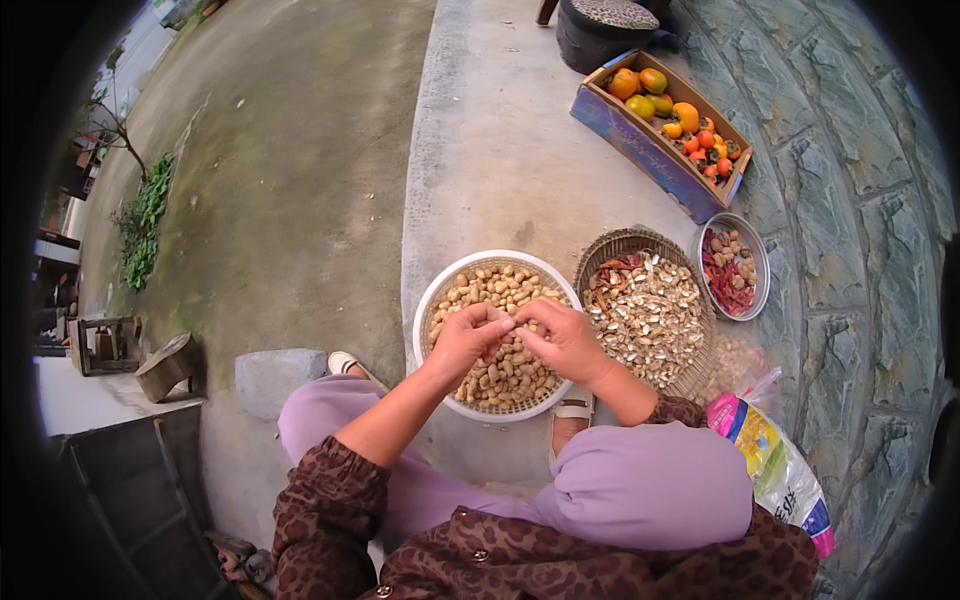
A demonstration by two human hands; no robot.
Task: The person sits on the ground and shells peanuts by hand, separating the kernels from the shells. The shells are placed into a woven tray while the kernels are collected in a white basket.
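My left hand (472,337) and my right hand (561,339) meet at the fingertips above a white-rimmed plastic basket (421,330). Between the pinched thumbs and forefingers is what looks like a peanut, almost wholly covered by the fingers. Unshelled peanuts (499,382) fill much of the basket below. Beside it on the right stands a round woven basket (626,238) heaped with broken peanut shells (649,315). Some dried red peppers (619,268) lie at its far left side.
A metal bowl (765,262) holds walnuts (726,247) and dried red peppers. Behind it, a cardboard box (637,154) contains persimmons (686,116). A clear bag (731,364) and a colourful plastic sack (780,465) lie by my right knee. A stone block (279,381) sits left; a stone-patterned wall (847,262) runs along the right.
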